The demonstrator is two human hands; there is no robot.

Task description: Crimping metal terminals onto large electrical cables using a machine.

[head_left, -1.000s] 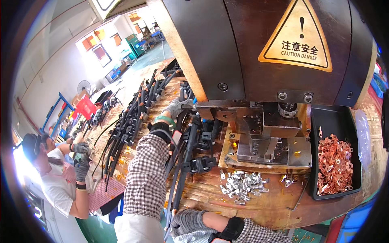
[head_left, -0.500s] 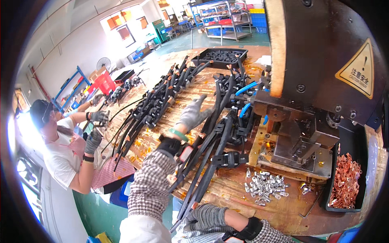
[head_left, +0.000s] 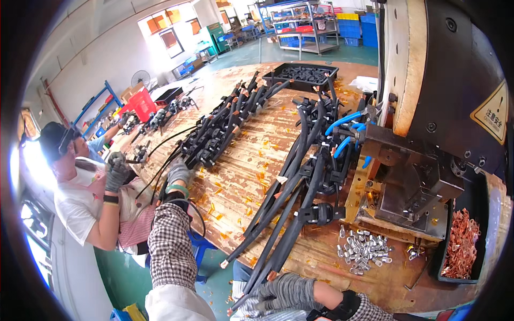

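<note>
My left hand [head_left: 180, 174], in a grey glove with a green band at the wrist, is closed on black cable at the near end of the left cable bundle [head_left: 214, 134]. The hand itself hides its fingertips. My right hand [head_left: 286, 291], also gloved in grey, lies loosely with its fingers stretched to the left beside the near ends of the right cable bundle [head_left: 289, 214]. I see nothing held in it. These cables overhang the table's front edge; some have bare copper ends and black clamp-like fittings [head_left: 321, 214].
A dark press [head_left: 412, 182] stands at the right. Beside it lie silver cable lugs [head_left: 364, 250] and a black tray [head_left: 441, 273] of copper lugs. A black bin [head_left: 334, 69] of dark parts is at the back. A co-worker [head_left: 80, 198] works at the left; yellow scraps litter the table.
My left hand has moved left and nearer, from beside the right bundle to the near end of the left bundle. My right hand has hardly moved. The view has shifted slightly.
</note>
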